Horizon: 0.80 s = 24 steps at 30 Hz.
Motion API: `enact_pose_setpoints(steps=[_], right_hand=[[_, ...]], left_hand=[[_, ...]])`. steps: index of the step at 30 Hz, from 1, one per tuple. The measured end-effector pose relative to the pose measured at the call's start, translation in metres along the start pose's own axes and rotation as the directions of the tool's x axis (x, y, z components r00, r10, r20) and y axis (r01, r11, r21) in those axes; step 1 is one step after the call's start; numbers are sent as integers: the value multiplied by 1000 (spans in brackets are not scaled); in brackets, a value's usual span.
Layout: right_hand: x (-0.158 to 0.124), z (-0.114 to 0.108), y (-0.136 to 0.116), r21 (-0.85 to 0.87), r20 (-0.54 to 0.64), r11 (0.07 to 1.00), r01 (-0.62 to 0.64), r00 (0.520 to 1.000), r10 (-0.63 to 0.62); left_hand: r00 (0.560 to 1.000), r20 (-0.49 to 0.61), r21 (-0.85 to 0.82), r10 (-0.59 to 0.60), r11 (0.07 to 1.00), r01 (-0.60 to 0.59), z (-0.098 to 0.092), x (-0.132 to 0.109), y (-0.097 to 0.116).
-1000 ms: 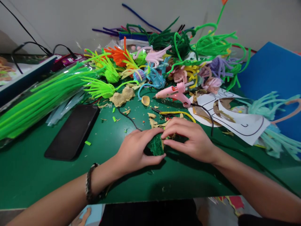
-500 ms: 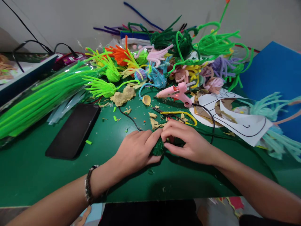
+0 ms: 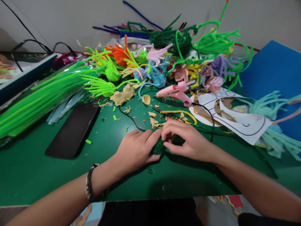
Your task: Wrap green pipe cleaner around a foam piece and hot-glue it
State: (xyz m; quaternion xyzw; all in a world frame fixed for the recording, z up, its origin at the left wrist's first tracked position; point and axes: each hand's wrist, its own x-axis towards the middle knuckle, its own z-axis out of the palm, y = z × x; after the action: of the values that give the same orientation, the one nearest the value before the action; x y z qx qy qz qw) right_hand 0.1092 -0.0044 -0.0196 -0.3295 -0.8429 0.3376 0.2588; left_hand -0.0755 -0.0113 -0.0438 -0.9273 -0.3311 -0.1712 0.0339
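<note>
Both hands meet at the middle of the green table [image 3: 35, 175]. My left hand [image 3: 135, 150] wraps its fingers and thumb round a small dark green fuzzy bundle [image 3: 158, 147] resting on the table. My right hand [image 3: 187, 139] pinches the same bundle from the right, fingers curled over its top. Most of the bundle is hidden between the hands. A beaded bracelet [image 3: 89, 185] circles my left wrist.
A pink glue gun [image 3: 176, 91] lies just beyond the hands, its black cord curving right. A black phone [image 3: 72, 130] lies left. Neon green pipe cleaners in a bag [image 3: 39, 97], a heap of coloured pipe-cleaner flowers [image 3: 178, 59], paper cut-outs [image 3: 235, 117] and tan scraps [image 3: 121, 95] surround them.
The hands have closed in tighter on the green bundle, hiding more of it. They shifted slightly away from me; nothing else moved.
</note>
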Motion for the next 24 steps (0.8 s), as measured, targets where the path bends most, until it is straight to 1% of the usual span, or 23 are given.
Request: enact_pose_setpoints(steps=[3, 6, 9, 13, 16, 18, 21, 23, 24], right_hand=[[1, 0, 1, -20, -1, 999, 32, 999, -32], [1, 2, 2, -40, -6, 997, 64, 998, -64], [1, 3, 2, -17, -25, 996, 84, 996, -84], [2, 3, 0, 67, -59, 994, 88, 995, -84], [2, 1, -1, 169, -61, 984, 62, 997, -52], [1, -1, -1, 290, -62, 957, 30, 998, -13], [0, -6, 4, 518, -99, 855, -9, 993, 71], [0, -9, 9, 616, -152, 787, -12, 979, 133], [-1, -12, 11, 639, -181, 769, -10, 970, 164]], left_hand=[[999, 29, -5, -17, 1000, 17, 0, 0, 0], [997, 64, -79, -49, 995, 54, 0, -1, -1], [990, 114, -236, -87, 965, 112, 0, -1, -1], [983, 138, -477, -123, 861, 174, 1, -2, -1], [978, 143, -582, -150, 786, 206, 2, -1, -1], [972, 157, -614, -173, 754, 234, 3, -1, -2], [960, 194, -639, -203, 716, 281, 3, 1, -2], [954, 218, -659, -207, 689, 300, 2, 2, -2], [953, 226, -673, -202, 675, 303, 2, 2, -3]])
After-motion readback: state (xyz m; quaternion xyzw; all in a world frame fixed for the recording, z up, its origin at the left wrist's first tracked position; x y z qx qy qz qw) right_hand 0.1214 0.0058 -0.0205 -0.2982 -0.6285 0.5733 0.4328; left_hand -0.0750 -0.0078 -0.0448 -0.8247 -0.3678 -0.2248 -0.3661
